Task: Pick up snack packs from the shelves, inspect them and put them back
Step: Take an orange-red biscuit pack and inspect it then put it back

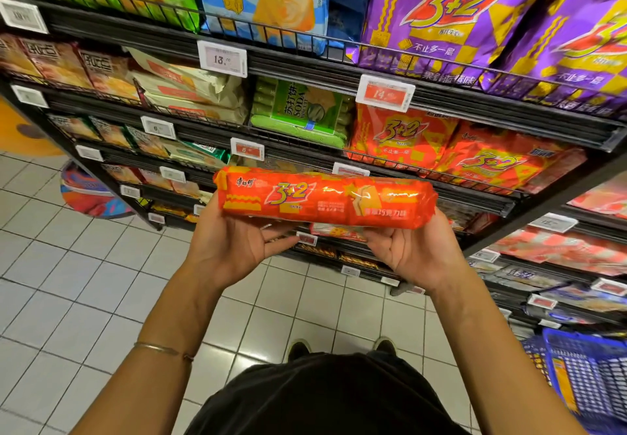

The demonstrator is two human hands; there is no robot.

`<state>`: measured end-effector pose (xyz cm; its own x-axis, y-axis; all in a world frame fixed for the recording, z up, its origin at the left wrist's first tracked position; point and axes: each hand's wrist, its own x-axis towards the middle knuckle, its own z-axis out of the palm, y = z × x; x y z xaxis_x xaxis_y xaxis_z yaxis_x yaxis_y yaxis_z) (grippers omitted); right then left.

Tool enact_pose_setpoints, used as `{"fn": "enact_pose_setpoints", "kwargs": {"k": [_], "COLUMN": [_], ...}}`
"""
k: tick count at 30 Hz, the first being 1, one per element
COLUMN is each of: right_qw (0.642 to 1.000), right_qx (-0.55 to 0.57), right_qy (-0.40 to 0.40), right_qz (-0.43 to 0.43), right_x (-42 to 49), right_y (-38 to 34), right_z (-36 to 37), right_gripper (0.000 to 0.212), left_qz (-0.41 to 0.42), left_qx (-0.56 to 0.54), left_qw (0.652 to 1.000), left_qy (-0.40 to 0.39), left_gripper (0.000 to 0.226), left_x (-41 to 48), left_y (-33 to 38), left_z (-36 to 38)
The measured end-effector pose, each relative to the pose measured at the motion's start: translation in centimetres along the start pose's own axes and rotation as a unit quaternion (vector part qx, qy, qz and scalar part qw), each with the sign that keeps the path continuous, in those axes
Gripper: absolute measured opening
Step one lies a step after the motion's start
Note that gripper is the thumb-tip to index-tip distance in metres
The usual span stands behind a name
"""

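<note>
I hold a long orange-red "3+2" biscuit pack (325,198) level in front of the shelves, its printed face toward me. My left hand (234,241) supports its left end from below, palm up. My right hand (414,251) cups the right end from underneath. Bigger orange "3+2" bags (403,136) lie on the shelf just behind and above the pack. Purple "3+2" bags (437,17) fill the top shelf at the right.
Black wire shelves (305,71) with price tags run from upper left to right. A green soda biscuit pack (302,109) sits mid-shelf, a blue bag (264,0) above it. A blue basket (590,377) stands at the lower right. White floor tiles (68,282) lie to the left.
</note>
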<state>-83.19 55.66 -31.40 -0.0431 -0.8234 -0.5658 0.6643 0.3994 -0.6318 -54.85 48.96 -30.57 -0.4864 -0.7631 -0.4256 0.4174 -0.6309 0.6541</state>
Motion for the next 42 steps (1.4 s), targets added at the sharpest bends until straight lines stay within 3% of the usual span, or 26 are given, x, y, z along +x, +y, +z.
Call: {"fn": "enact_pose_setpoints", "kwargs": {"k": [5,11,13,19,23,26,28,32,35,42], "right_qw": [0.999,1.000,0.999,0.996,0.993,0.984,0.980,0.966,0.944,0.939], "right_qx": [-0.038,-0.006,0.009,0.010,-0.022,-0.104,-0.125,-0.212,-0.287,-0.287], "right_qy": [-0.002,-0.002,-0.017,-0.070,-0.111,-0.139,-0.156,-0.145,-0.157,-0.162], "right_qz": [-0.009,-0.028,-0.042,-0.046,-0.038,-0.023,-0.004,-0.015,-0.043,-0.099], "right_x": [-0.1,-0.6,-0.9,-1.0,-1.0,-1.0,-1.1,-0.9,-0.6,-0.8], "right_y": [-0.3,0.0,0.1,0.9,1.1,1.4,1.4,0.8,0.3,-0.4], "right_z": [-0.4,-0.4,-0.6,-0.7,-0.9,-0.7,-0.8,-0.2,0.5,0.7], "right_gripper": [0.059,0.046,0.043,0.059,0.061,0.043,0.046,0.074,0.063,0.053], "left_qz": [-0.029,0.013,0.016,0.075,0.111,0.100,0.106,0.119,0.126,0.131], "left_qx": [0.012,-0.009,-0.023,-0.087,-0.045,0.022,0.023,0.080,0.111,0.178], "left_qw": [0.999,0.999,0.998,0.989,0.989,0.994,0.994,0.990,0.986,0.975], "left_qy": [-0.032,-0.035,-0.057,-0.095,-0.084,-0.024,-0.012,0.008,0.015,-0.004], "left_gripper": [0.073,0.067,0.073,0.099,0.082,0.114,0.102,0.091,0.088,0.070], "left_x": [0.0,0.4,0.4,0.4,0.5,0.9,1.0,1.1,1.1,1.0], "left_y": [-0.2,0.0,0.3,-0.1,-1.9,-2.9,-3.0,-2.8,-2.5,-2.4], "left_z": [-0.6,-1.1,-1.1,-0.1,1.2,2.1,2.2,2.4,2.8,2.4]}}
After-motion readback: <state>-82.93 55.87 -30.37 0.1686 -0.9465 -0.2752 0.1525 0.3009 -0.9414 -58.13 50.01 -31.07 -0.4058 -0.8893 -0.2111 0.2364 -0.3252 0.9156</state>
